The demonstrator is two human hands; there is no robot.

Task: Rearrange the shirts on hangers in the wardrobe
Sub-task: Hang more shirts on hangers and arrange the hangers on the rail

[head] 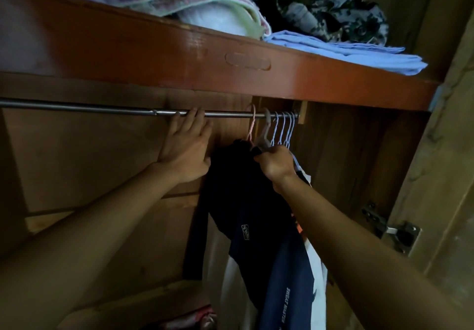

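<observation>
Right hand fingers clamped on dark shirt — left hand fingers apart, touching rail

I see folded blue cloth on the brown wooden shelf, pale blankets at eleven o'clock.

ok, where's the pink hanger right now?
In the head view the pink hanger hangs on the metal rod toward its right end, leftmost of the bunched hangers, between the left hand and the white hanger.

Dark navy shirts bunched on pale hangers, right end of rail.
</observation>
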